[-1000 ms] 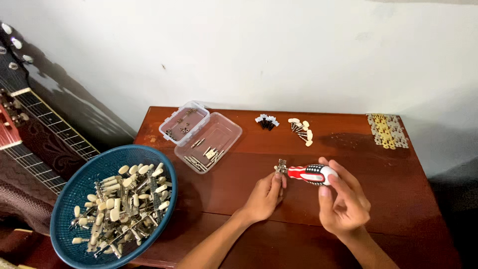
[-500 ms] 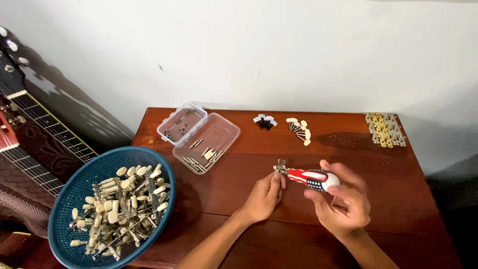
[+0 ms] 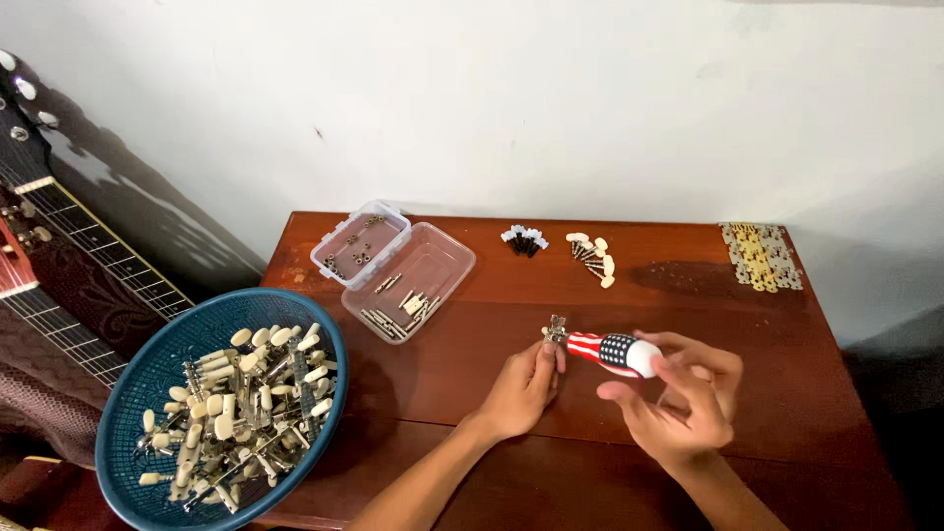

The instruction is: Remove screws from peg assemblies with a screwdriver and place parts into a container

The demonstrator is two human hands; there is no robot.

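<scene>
While the left hand point(image 3: 524, 385) pinches a small metal tuning part point(image 3: 557, 330) between its fingertips, the right hand point(image 3: 683, 398) is wrapped loosely round a screwdriver point(image 3: 612, 351) with a fat red, white and blue handle. Both sit over the middle of the wooden worktop point(image 3: 806, 393), nearer the front edge. The screwdriver lies roughly level, its long axis running left to right, tip pointing left into the part. That little part looks light, stiff and probably slippery, so gripping it by its flat edges seems best. The bulbous handle should fill the palm nicely. A blue basket point(image 3: 157, 364) of similar pegs sits at the left, clear plastic boxes point(image 3: 433, 261) further back.
</scene>
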